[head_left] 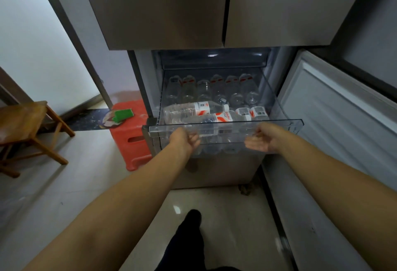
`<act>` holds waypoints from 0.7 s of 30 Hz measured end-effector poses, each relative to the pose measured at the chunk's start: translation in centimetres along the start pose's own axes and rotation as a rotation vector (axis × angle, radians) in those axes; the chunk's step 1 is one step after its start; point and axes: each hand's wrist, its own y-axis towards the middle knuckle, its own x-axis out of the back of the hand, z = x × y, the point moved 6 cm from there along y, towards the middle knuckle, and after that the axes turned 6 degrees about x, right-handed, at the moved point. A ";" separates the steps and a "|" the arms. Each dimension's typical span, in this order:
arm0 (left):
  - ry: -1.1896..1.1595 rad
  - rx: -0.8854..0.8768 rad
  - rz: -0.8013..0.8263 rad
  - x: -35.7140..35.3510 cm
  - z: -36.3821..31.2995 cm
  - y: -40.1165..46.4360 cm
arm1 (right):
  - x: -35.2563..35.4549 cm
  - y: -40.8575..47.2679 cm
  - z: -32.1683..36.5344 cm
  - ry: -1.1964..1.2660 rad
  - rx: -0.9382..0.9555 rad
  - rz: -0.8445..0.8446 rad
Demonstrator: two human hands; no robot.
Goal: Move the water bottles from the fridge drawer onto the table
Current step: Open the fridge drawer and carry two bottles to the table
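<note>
The clear fridge drawer is pulled out under the shut upper doors. Several water bottles with red and white labels stand in a row at its back. Two more bottles lie on their sides across the front, with further ones beneath them. My left hand is at the drawer's front wall just below the rim, its fingers loosely curled and holding nothing. My right hand is at the same height further right, palm turned up and fingers relaxed. Neither hand touches a bottle.
The lower fridge door stands open on the right. A red plastic stool with a green sponge sits left of the fridge, and a wooden chair is at the far left. My dark-clad leg is on the tiled floor.
</note>
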 end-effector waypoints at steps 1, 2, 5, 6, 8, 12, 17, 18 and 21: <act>0.110 0.055 0.003 0.0 0.3 -0.2 | 0.3 -0.1 0.0 -0.146 -0.008 0.011; 0.236 0.115 0.033 -0.3 0.5 -0.6 | 0.5 -0.4 0.3 -0.279 -0.006 0.020; 0.614 0.262 0.307 -3.0 1.0 -2.2 | -0.1 -0.8 2.5 -0.450 0.084 0.032; 0.685 0.253 0.381 -4.0 0.5 -2.5 | -0.6 -0.8 3.6 -0.446 0.137 0.028; 0.762 0.098 0.412 -5.9 -1.7 -2.2 | -1.6 -0.8 5.5 -0.358 0.228 0.027; 1.027 -0.393 0.214 -7.1 -8.8 1.3 | -4.9 -0.1 7.3 -0.160 0.273 0.063; 1.886 -0.754 0.188 -6.2 -12.8 7.1 | -9.7 0.0 7.6 -0.713 0.203 0.082; 1.993 -0.748 0.220 -6.0 -12.6 8.1 | -10.3 -0.2 8.1 -0.798 0.198 0.071; 2.134 -0.730 0.320 -6.0 -12.2 10.5 | -11.5 1.0 8.4 -0.796 0.077 0.081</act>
